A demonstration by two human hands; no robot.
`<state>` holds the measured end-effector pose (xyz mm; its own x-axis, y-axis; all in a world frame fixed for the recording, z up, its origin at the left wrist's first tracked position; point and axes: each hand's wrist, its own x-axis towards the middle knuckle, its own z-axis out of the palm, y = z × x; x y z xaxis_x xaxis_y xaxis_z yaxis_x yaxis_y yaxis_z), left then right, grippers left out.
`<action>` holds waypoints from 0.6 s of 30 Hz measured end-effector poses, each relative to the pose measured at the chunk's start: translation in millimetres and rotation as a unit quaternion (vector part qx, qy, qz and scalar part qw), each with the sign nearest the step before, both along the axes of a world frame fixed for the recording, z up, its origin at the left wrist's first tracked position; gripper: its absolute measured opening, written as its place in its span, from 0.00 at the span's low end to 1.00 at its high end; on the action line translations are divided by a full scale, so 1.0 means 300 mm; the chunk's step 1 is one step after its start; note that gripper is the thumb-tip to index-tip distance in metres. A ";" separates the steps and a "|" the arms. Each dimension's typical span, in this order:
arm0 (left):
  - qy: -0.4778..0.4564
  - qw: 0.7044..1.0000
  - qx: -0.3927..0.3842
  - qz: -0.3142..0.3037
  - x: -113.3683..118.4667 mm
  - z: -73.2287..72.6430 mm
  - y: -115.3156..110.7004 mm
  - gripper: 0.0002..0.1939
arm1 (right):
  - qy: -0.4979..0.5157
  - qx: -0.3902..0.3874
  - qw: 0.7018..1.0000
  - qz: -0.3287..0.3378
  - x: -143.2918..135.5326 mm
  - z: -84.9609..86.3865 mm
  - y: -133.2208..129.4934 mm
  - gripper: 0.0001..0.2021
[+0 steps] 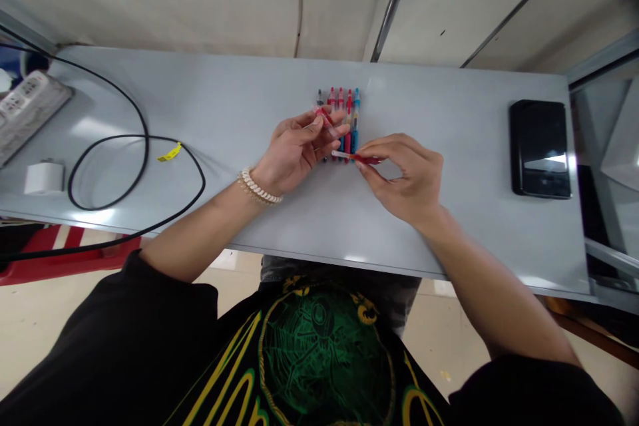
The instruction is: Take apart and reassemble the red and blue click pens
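Note:
My left hand holds the clear and red upper barrel of a pen between thumb and fingers, tilted over the table. In a pinch, my right hand grips the red lower part of a pen, and a pale, thin refill sticks out of it toward my left hand. The two pen parts are apart. Just beyond my hands lies a row of several pens, side by side, with black, pink, red and blue ends. My left fingers hide part of that row.
A black glossy box-shaped object lies at the right end of the grey table. On the left are a looped black cable with a yellow tag, a white charger and a power strip. A wall stands behind.

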<state>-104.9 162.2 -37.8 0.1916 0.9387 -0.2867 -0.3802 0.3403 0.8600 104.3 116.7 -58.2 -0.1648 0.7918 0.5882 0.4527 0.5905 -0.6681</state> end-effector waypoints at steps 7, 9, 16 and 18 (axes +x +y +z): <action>0.000 1.000 0.005 0.015 0.001 0.003 -0.001 0.02 | 0.003 -0.017 0.999 -0.028 0.008 -0.008 0.002 0.06; -0.023 1.000 -0.003 0.014 0.001 0.006 0.001 0.03 | 0.004 -0.009 1.000 -0.026 0.008 -0.010 0.002 0.07; -0.066 0.998 0.007 0.022 0.001 0.006 -0.004 0.08 | -0.023 0.018 0.999 -0.045 0.012 0.007 -0.002 0.07; -0.069 0.997 0.027 0.026 0.002 0.002 -0.010 0.07 | -0.030 0.015 0.998 -0.058 0.010 0.013 -0.005 0.06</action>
